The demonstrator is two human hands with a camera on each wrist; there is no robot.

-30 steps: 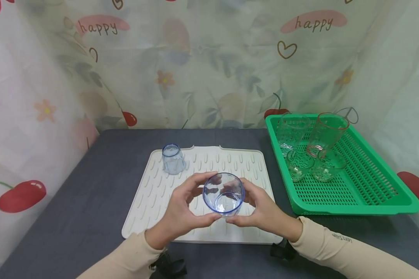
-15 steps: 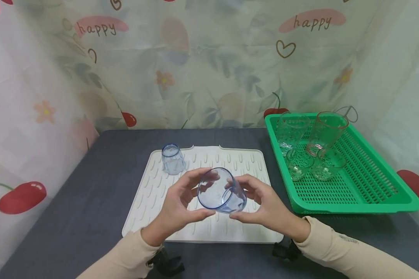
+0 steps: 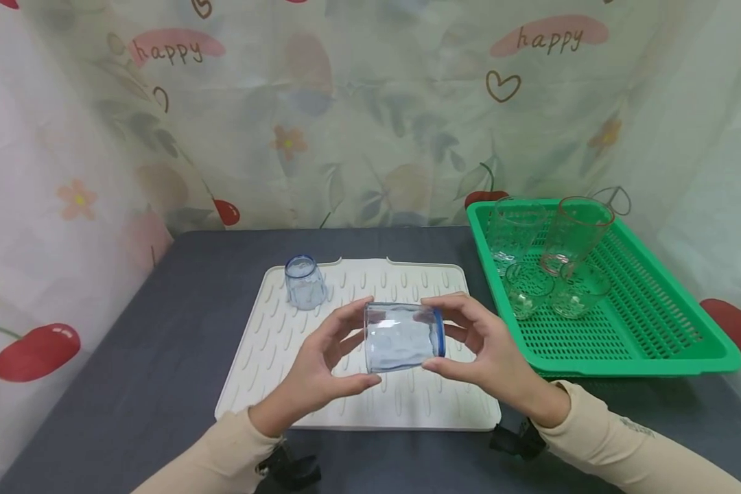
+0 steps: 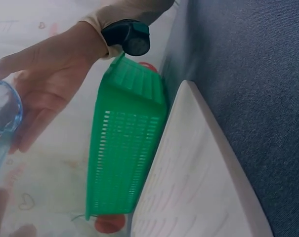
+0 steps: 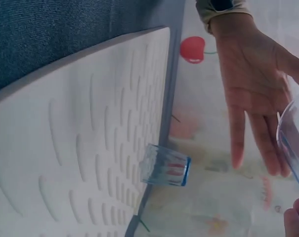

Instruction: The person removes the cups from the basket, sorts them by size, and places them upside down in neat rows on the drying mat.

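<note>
My left hand [image 3: 311, 367] and right hand [image 3: 497, 350] hold a clear blue-tinted drinking glass [image 3: 401, 336] sideways over the white ridged drying mat [image 3: 432, 408]. The thin-edged mouth points left, with the left thumb and fingertips at that end. On the right, the other thumb and fingers pinch beside the thick blue end. The left wrist view catches that end of the glass [image 4: 3, 111] against the right palm. A second blue-tinted glass [image 3: 305, 283] stands on the mat's back left corner, blue edge up.
A green slotted basket [image 3: 642, 367] stands right of the mat, close to the right forearm. Inside are several glasses, among them a tall pink-rimmed glass [image 3: 577, 233] and a small clear bowl-like glass [image 3: 580, 291]. A printed curtain [image 3: 358, 137] hangs behind the dark tabletop [image 3: 179, 329].
Both hands have turned the glass from mouth facing up toward me to lying sideways, mouth left. The right hand has shifted slightly right with its end.
</note>
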